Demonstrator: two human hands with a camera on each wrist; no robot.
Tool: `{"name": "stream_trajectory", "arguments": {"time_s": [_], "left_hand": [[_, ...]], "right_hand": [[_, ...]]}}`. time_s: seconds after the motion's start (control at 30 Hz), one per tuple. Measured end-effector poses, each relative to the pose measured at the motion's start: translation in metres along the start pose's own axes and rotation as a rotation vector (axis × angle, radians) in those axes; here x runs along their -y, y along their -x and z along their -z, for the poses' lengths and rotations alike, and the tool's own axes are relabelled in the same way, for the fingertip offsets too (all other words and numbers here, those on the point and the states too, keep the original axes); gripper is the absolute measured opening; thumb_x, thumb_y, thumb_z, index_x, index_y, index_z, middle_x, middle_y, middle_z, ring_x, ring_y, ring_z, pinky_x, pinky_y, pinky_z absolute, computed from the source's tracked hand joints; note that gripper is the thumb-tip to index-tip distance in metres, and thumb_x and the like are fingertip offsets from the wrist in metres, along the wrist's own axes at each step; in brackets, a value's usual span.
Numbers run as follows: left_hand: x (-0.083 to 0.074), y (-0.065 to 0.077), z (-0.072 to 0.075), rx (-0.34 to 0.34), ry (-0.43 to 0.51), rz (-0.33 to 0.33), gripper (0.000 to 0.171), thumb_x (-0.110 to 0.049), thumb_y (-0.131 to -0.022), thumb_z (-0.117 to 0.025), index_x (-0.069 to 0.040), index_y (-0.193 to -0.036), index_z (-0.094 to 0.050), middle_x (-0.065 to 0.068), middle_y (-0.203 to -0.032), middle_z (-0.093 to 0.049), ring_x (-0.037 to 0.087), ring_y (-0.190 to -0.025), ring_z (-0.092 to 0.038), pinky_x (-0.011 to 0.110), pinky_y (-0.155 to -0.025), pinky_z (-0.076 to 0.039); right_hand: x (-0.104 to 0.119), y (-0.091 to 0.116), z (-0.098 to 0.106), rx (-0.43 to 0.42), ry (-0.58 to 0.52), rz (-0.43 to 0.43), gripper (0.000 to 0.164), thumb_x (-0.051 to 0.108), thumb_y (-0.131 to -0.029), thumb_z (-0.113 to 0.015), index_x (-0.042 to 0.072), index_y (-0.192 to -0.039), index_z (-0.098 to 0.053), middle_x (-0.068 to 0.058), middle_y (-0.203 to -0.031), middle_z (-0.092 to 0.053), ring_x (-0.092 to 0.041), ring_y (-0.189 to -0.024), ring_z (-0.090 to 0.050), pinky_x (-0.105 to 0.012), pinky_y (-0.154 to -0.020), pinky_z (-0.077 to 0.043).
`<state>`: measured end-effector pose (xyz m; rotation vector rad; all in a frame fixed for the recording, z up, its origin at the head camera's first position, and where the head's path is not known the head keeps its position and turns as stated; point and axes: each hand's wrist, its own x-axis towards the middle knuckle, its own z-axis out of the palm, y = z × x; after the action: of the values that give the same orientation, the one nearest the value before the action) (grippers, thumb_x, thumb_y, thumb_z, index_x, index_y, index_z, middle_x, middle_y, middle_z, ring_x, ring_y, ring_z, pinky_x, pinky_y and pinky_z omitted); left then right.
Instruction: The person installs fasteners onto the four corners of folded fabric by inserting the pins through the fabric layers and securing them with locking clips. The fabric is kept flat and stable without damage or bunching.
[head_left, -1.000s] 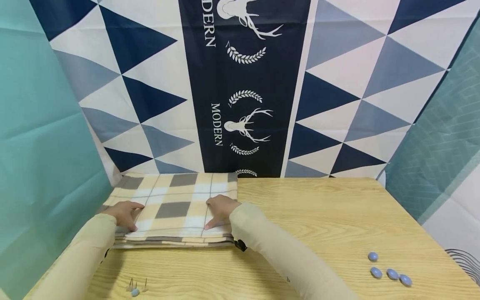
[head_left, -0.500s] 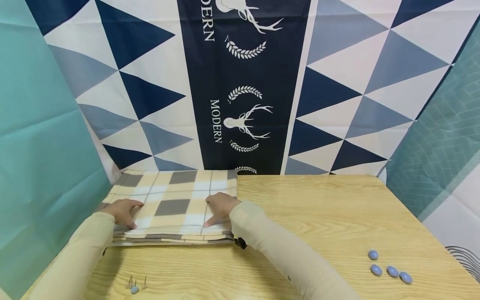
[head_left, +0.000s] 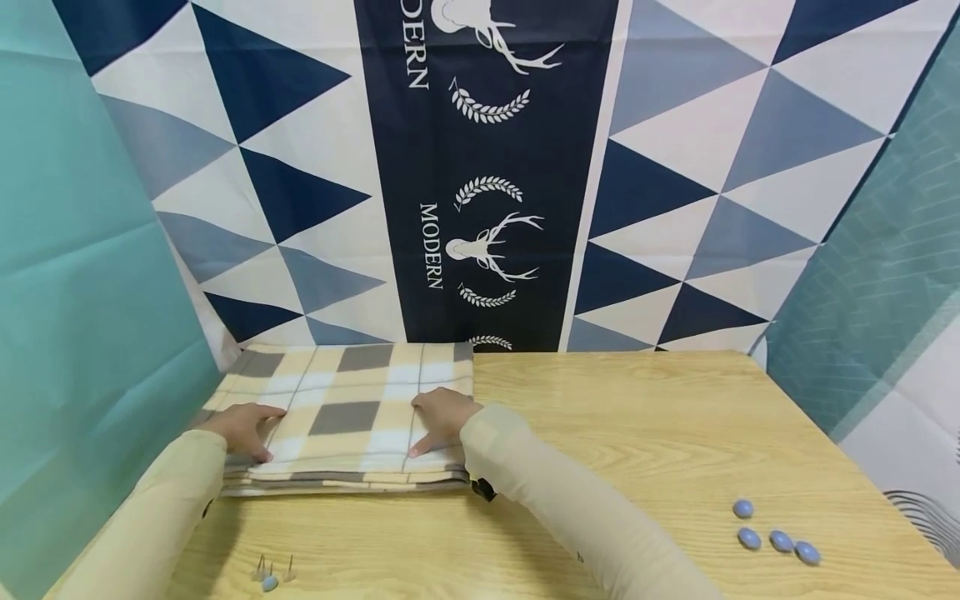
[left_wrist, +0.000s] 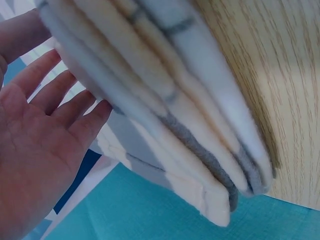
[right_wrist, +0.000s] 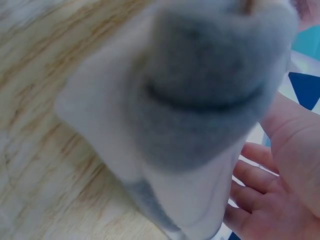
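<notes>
A folded plaid blanket (head_left: pixel 343 417) in cream, white and grey lies at the back left of the table, its stacked layers showing along the front edge. My left hand (head_left: pixel 242 429) rests on its left side, thumb spread from the fingers. On the right side lies my right hand (head_left: pixel 444 421), thumb toward the front edge. In the left wrist view, the extended fingers of the left hand (left_wrist: pixel 45 125) touch the top layer. The right wrist view has a grey fold close to the lens, with the right hand (right_wrist: pixel 280 185) loosely spread against the blanket.
Several blue oval caps (head_left: pixel 781 542) lie on the wooden table (head_left: pixel 622 433) at the right. Small upright pins (head_left: pixel 289 570) and one blue cap (head_left: pixel 270 583) are near the front left. A patterned curtain (head_left: pixel 487 167) hangs behind, and a teal sheet (head_left: pixel 97 317) borders the left.
</notes>
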<state>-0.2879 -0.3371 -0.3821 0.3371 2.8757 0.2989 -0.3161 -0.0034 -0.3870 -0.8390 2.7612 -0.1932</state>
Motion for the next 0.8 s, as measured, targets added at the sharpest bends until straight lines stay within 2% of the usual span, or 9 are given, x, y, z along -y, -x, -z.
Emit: {"name": "stream_trajectory", "arguments": {"time_s": [0.1,0.23,0.5,0.8], "left_hand": [[0.002,0.002,-0.002,-0.002,-0.008,-0.008,0.072,-0.017,-0.067,-0.084,0.007,-0.128,-0.054,0.035,-0.125,-0.055,0.052,-0.113,-0.053,0.059,-0.092,-0.046],[-0.005,-0.001,-0.001,0.014,-0.008,-0.008,0.073,-0.018,-0.069,-0.083,0.006,-0.13,-0.052,0.035,-0.127,-0.054,0.052,-0.115,-0.052,0.059,-0.093,-0.046],[-0.011,0.001,-0.001,0.025,0.002,0.036,0.074,-0.016,-0.07,-0.083,0.006,-0.132,-0.051,0.036,-0.13,-0.052,0.053,-0.118,-0.049,0.059,-0.095,-0.045],[-0.019,-0.001,-0.002,0.013,-0.039,-0.011,0.073,-0.017,-0.067,-0.085,0.006,-0.129,-0.055,0.031,-0.125,-0.058,0.049,-0.114,-0.055,0.057,-0.094,-0.047]], "right_hand": [[-0.001,0.001,-0.004,0.001,-0.019,0.006,0.088,0.053,-0.074,-0.077,0.013,-0.144,-0.042,-0.005,-0.145,-0.051,-0.021,-0.133,-0.048,-0.033,-0.113,-0.038],[-0.007,0.002,-0.006,-0.004,-0.039,-0.011,0.087,0.053,-0.073,-0.077,0.014,-0.144,-0.043,-0.004,-0.145,-0.05,-0.021,-0.135,-0.047,-0.034,-0.114,-0.037],[-0.01,0.001,-0.004,-0.002,-0.056,0.004,0.088,0.053,-0.073,-0.078,0.013,-0.143,-0.043,-0.004,-0.146,-0.05,-0.022,-0.135,-0.047,-0.035,-0.115,-0.037],[-0.018,0.003,-0.002,-0.01,-0.041,0.017,0.088,0.053,-0.072,-0.078,0.012,-0.142,-0.045,-0.004,-0.147,-0.049,-0.023,-0.137,-0.044,-0.035,-0.117,-0.033]]}}
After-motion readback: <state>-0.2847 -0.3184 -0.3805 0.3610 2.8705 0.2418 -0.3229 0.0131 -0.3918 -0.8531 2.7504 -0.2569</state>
